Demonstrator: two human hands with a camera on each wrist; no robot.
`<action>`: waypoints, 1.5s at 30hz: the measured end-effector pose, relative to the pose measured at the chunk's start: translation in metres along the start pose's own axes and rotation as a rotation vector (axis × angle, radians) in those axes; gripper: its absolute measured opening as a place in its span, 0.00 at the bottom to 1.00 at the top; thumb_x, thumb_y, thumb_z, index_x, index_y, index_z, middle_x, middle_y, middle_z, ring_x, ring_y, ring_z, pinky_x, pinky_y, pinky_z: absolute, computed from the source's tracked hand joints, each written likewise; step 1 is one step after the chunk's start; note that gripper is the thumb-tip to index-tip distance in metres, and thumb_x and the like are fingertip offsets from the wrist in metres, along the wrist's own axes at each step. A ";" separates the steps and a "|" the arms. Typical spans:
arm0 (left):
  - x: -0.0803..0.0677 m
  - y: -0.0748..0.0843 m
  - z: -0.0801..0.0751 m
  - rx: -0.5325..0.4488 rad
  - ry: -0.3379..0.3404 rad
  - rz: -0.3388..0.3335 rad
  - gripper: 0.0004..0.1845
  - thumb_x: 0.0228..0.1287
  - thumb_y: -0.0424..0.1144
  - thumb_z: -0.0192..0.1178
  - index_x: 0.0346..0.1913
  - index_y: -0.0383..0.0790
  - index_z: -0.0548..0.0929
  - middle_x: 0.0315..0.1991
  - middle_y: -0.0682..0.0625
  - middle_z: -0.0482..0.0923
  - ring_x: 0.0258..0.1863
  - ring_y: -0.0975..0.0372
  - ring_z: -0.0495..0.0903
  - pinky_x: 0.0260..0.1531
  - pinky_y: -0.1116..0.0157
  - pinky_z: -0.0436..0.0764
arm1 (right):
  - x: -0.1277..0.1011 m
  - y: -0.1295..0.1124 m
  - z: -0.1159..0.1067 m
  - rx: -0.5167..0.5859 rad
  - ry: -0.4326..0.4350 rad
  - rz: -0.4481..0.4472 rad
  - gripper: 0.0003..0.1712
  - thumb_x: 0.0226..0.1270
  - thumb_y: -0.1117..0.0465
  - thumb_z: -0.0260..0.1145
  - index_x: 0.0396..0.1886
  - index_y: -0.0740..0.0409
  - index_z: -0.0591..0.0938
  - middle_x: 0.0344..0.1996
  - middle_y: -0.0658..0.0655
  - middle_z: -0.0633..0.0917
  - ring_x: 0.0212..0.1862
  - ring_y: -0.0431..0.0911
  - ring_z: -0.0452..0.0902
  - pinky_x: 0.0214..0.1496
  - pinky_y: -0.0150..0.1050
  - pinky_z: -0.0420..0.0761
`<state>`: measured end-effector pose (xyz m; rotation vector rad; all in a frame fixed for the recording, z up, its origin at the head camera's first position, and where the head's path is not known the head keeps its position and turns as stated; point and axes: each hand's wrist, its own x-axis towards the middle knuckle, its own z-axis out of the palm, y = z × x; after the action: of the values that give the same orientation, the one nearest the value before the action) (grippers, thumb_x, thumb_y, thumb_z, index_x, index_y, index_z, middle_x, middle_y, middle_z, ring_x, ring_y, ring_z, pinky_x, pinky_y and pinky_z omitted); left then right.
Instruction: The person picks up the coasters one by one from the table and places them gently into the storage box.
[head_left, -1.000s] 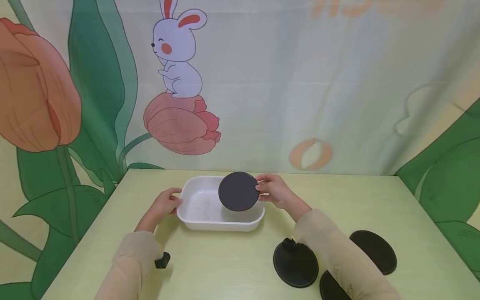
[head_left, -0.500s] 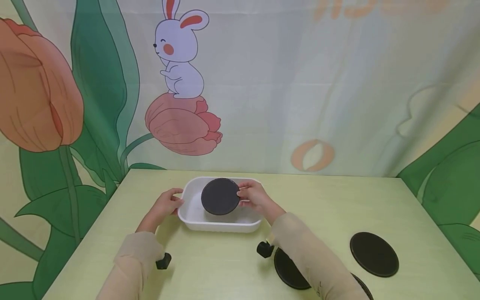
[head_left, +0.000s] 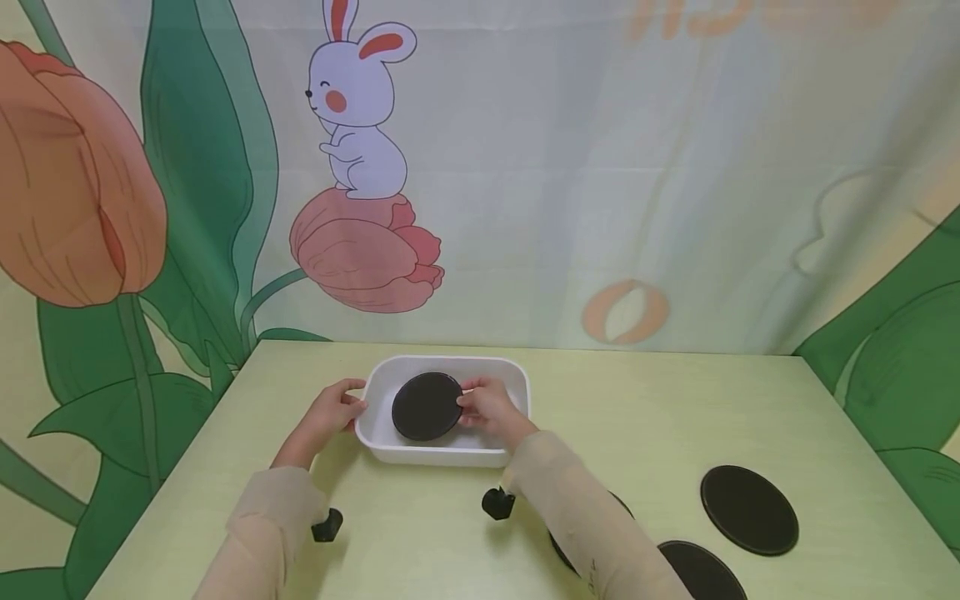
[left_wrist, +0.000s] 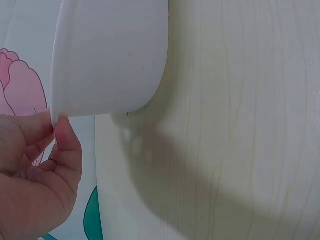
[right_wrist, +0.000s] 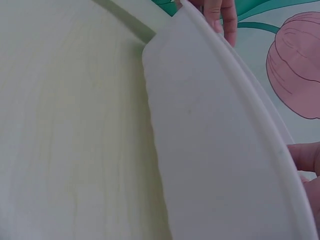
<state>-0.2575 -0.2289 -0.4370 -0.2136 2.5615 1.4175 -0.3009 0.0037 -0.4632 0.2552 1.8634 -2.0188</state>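
A white plastic basin point(head_left: 442, 456) with rounded corners stands on the table near its back edge. My left hand point(head_left: 327, 414) pinches the basin's left rim between thumb and fingers; the left wrist view shows this hand point(left_wrist: 45, 175) at the rim's corner. In the basin, tilted, is a flat round black disc point(head_left: 427, 407). My right hand point(head_left: 491, 407) pinches this disc at its right edge, with the fingers inside the basin. The right wrist view shows the basin's outer wall point(right_wrist: 210, 125) and part of my right hand point(right_wrist: 307, 170); the disc is hidden there.
At the right of the table lie more black discs: one lies flat point(head_left: 750, 510), another disc point(head_left: 702, 571) is cut by the lower frame edge, and a third disc point(head_left: 561, 554) is mostly under the right sleeve. A printed curtain point(head_left: 525, 167) hangs behind the table.
My right hand has carried the black disc left and down, from above the basin's right side to inside it. My left hand has stayed on the rim.
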 end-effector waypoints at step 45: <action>-0.001 0.001 0.001 0.019 0.003 -0.005 0.22 0.64 0.32 0.48 0.61 0.33 0.61 0.45 0.36 0.70 0.37 0.55 0.73 0.32 0.68 0.76 | -0.073 -0.056 -0.077 -0.493 -0.374 0.030 0.23 0.52 0.69 0.60 0.51 0.62 0.71 0.34 0.56 0.77 0.34 0.48 0.72 0.31 0.38 0.76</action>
<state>-0.2569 -0.2274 -0.4361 -0.2186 2.5739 1.3922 -0.2660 0.0934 -0.3924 -0.2139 2.0063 -1.4011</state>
